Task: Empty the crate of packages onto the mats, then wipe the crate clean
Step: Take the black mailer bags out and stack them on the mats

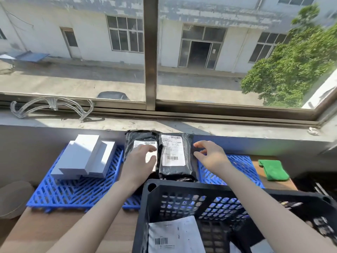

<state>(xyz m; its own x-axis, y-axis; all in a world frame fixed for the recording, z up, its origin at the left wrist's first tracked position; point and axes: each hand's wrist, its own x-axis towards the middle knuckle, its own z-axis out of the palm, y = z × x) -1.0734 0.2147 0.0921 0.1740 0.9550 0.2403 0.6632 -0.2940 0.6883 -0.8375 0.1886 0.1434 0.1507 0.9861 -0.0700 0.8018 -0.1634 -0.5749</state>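
Observation:
A black perforated crate [182, 201] stands at the near edge with a white labelled package [175, 234] lying inside. Beyond it, blue lattice mats [73, 190] cover the table. Two black labelled packages lie side by side on the mats: the left one [135, 138] and the right one [174, 154]. My left hand [141, 161] rests flat on the left package with straight fingers. The fingertips of my right hand [209, 154] touch the right package's right edge, thumb and fingers slightly bent. Several white boxes [85, 157] are stacked on the left mat.
A folded green cloth [273, 169] lies on the wooden table to the right of the mats. A grey round object [14, 198] sits at the far left. A concrete sill and window frame [151, 70] run behind; a clear plastic hanger [51, 106] lies on the sill.

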